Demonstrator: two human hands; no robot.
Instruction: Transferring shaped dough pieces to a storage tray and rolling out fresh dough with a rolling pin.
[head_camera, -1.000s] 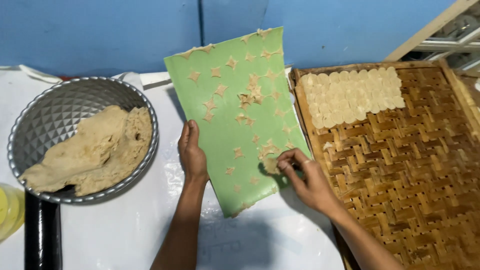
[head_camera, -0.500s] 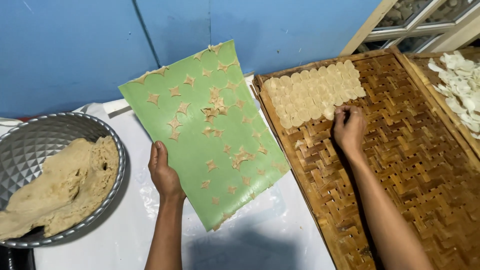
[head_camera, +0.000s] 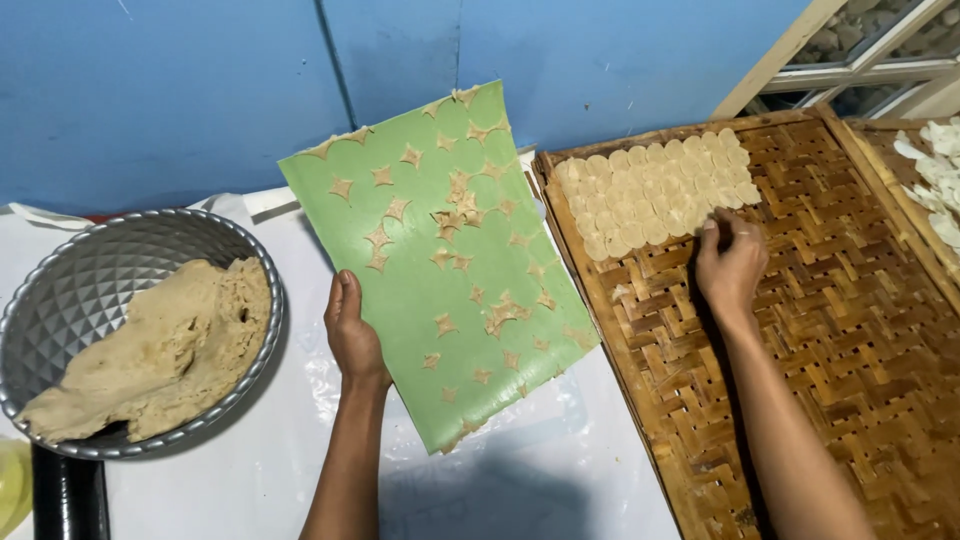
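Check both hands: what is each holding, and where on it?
Left hand grips the green sheet by its left edge, lifted off the table. Right hand rests at the dough rounds on the woven tray; whether it holds one cannot be told.

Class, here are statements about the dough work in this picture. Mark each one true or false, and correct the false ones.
1. The left hand holds the edge of the green sheet. True.
2. The right hand rests on the metal bowl. False: it is on the woven bamboo tray, at the dough rounds.
3. The bowl holds a lump of dough. True.
4. The green sheet is clean. False: star-shaped dough scraps stick to it.
5. The dough rounds cover the whole tray. False: only its far corner.
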